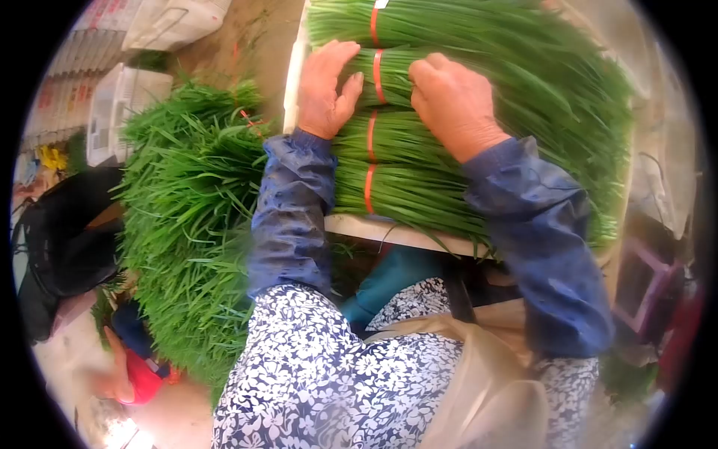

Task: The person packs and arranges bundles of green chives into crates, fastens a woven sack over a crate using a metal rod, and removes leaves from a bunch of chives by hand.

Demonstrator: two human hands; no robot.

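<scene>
Several bundles of long green leaves, which look like garlic chives, lie side by side in a pale shallow crate (295,71), each with a red band. My left hand (329,88) rests at the cut ends of one chive bundle (400,77), thumb apart from the fingers. Just right of that bundle's red band (378,76), my right hand (455,105) is closed, its fingers curled down onto the leaves. Its fingertips are partly hidden. Nearer me lie two more banded bundles (411,135), and another bundle (419,22) lies beyond.
A tall heap of loose chives (198,187) stands left of the crate. White plastic baskets (123,105) are at the far left, near a black bag or cloth (75,232). A person in red (142,374) is low at left. A purplish crate (647,288) stands at right.
</scene>
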